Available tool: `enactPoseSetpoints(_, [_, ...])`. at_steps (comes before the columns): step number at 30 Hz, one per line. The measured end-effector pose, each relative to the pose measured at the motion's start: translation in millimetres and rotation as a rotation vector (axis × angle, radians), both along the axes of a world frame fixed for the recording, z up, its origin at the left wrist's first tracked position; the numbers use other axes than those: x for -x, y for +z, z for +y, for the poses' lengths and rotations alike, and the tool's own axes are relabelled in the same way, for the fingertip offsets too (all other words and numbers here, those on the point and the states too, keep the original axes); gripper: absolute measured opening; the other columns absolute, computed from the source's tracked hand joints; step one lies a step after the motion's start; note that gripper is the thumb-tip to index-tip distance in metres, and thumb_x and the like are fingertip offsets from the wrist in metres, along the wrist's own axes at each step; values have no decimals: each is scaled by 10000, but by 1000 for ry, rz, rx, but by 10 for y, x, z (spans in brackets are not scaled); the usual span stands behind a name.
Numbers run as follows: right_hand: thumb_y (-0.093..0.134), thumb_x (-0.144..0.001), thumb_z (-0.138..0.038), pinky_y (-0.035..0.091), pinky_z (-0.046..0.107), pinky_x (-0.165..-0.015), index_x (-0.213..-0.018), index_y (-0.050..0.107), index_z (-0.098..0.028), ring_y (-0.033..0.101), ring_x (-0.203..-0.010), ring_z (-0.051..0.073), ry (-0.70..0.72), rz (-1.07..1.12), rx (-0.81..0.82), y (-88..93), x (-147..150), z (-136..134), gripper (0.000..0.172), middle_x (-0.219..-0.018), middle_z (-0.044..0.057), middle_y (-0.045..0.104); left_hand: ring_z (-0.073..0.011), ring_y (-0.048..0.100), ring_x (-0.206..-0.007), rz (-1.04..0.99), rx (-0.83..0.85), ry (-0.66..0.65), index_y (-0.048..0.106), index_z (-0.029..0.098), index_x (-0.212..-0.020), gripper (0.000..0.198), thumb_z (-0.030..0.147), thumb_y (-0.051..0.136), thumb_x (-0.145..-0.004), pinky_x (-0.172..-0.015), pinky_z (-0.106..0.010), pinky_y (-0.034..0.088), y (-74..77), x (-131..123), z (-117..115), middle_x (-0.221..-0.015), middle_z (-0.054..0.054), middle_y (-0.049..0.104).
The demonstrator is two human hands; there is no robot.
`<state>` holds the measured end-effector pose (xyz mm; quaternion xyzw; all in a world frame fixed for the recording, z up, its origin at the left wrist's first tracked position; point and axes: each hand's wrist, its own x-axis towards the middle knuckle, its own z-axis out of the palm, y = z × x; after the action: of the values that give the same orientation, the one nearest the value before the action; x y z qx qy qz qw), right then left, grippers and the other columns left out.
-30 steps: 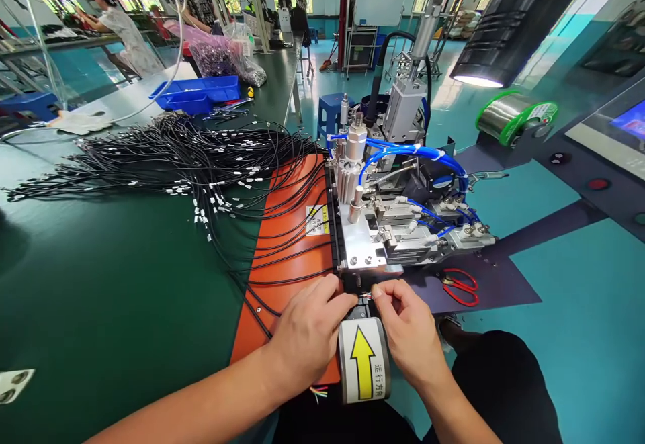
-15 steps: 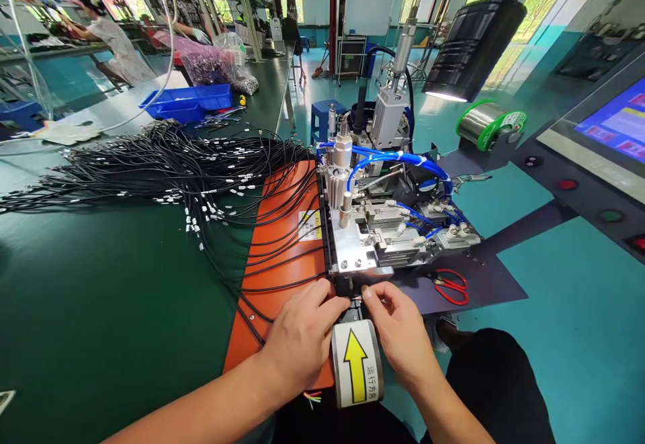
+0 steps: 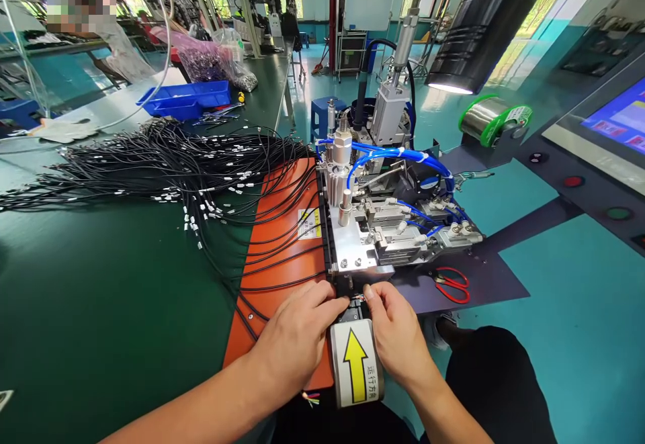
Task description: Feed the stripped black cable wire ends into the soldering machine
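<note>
My left hand (image 3: 302,326) is closed, thumb and forefinger pinched at the front edge of the metal machine (image 3: 353,242). Black cables (image 3: 254,306) run beneath this hand, and its fingers hide most of the one they grip. Thin stripped wires (image 3: 358,297) show between my fingertips, over the head of the feed track. My right hand (image 3: 398,330) pinches the ends of these wires between thumb and forefinger. Below both hands sits a round cover (image 3: 357,363) with a yellow arrow. Loose coloured wire ends (image 3: 311,399) stick out under my left wrist.
A large bundle of black cables (image 3: 176,155) with white tips lies on the green table (image 3: 125,296), partly over an orange plate (image 3: 282,229). Red-handled scissors (image 3: 452,285) rest right of the machine. A solder reel (image 3: 491,120), lamp (image 3: 481,37) and control panel (image 3: 594,148) stand farther right.
Both hands stay almost in place, still pinching at the machine's front edge. The view has shifted slightly. More of the thin wires shows by my right fingertips.
</note>
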<state>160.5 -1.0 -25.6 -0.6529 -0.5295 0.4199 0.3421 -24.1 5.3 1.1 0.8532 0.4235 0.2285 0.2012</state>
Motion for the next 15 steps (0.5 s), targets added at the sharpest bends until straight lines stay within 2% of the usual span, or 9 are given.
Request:
enactPoseSetpoints(6, [419,-993,-531,373,293,-636,-778,534,-218,499,-683,187,3,37,35,-27,-2,6,396,-708,-1,558,-220,520,-812,34,-68,84,679,158,-980,250,70,448,-950,-732,-360,478,19,12,2,-870,-63,631])
enactPoseSetpoints(12, [464,-971,-554,380,264,-567,-785,559,-204,488,-649,167,20,214,115,-34,-67,48,408,-714,1,567,-236,510,-861,157,18,103,704,188,-982,230,68,516,-925,-763,-381,450,161,21,1,-886,-56,591])
enactPoseSetpoints(15, [467,-991,-499,418,288,-637,-863,576,-213,537,-715,187,-23,90,-2,73,-50,-82,332,-795,19,593,-235,499,-863,201,90,87,700,202,-1034,271,66,489,-932,-763,-381,440,239,37,-5,-905,-58,567])
